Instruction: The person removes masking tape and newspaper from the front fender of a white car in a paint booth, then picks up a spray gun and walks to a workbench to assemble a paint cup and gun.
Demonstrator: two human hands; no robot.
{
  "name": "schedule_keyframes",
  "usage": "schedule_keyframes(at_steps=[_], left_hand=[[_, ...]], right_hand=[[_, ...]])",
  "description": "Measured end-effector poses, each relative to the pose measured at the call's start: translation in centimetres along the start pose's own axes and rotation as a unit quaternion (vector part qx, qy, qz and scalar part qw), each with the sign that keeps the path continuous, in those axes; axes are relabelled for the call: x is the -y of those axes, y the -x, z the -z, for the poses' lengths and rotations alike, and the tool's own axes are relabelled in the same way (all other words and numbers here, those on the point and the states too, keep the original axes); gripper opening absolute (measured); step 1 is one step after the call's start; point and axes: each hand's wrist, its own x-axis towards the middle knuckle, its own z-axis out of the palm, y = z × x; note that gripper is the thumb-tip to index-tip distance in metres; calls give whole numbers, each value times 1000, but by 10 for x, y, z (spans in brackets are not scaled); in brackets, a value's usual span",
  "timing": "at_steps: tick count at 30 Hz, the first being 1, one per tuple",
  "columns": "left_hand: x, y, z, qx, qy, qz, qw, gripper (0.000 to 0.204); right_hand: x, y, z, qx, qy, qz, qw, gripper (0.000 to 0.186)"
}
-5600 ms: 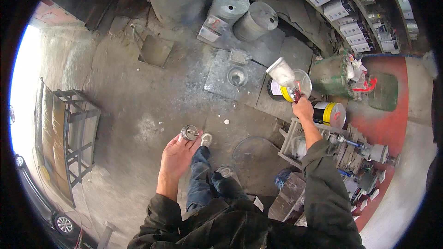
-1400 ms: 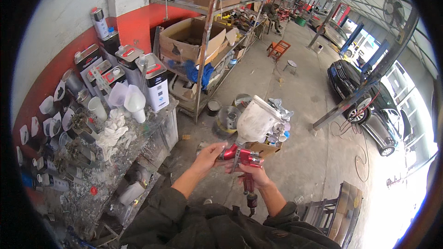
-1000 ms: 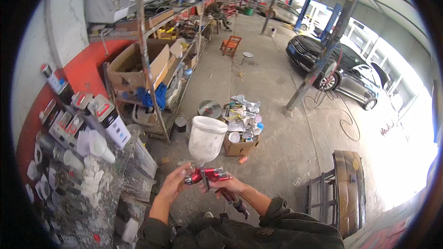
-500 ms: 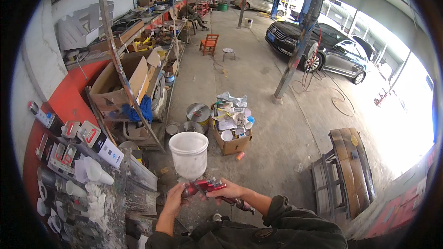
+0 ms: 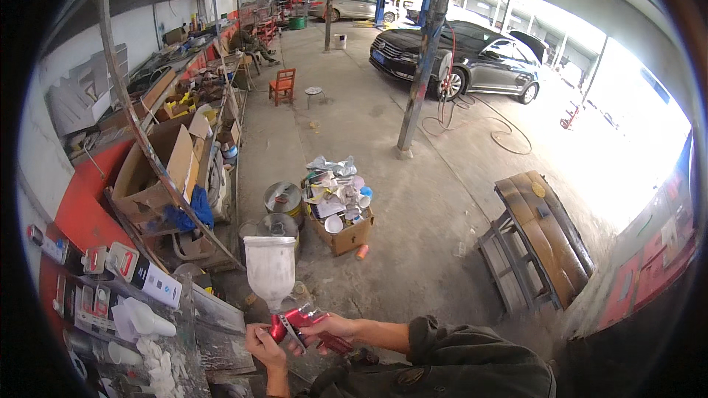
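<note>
A red spray gun (image 5: 299,318) with a whitish gravity cup (image 5: 270,269) on top is held low in front of me. The cup stands roughly upright, seen from its side, and its wall looks powdery. My right hand (image 5: 330,329) is wrapped round the gun's handle, with the trigger lever along its front. At the front end of the gun, my left hand (image 5: 267,348) closes its fingers on the red body near the nozzle. Part of the left fingertips is hidden behind the gun.
Left of me a cluttered bench holds metal cans (image 5: 147,274), plastic cups (image 5: 147,318) and crumpled paper. Ahead stand metal drums (image 5: 283,197) and a waste-filled cardboard box (image 5: 346,239). A propped bumper-like panel (image 5: 546,236) is at right. Farther off are a post (image 5: 422,66), a hose and a black car (image 5: 464,59).
The cup has tipped from showing its rim and opening to a side-on, more upright pose. Both hands and the gun sit lower and farther left in view; the whole scene has shifted left.
</note>
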Motion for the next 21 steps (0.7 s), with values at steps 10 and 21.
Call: schedule_keyframes(at_steps=[10,21], left_hand=[[-28,-18,27,58,5,41,997,17],[-38,-4,51,47,14,33,998,25]], right_hand=[[3,-10,-18,26,-14,5,1000,45],[-18,-18,-22,31,-49,20,998,63]])
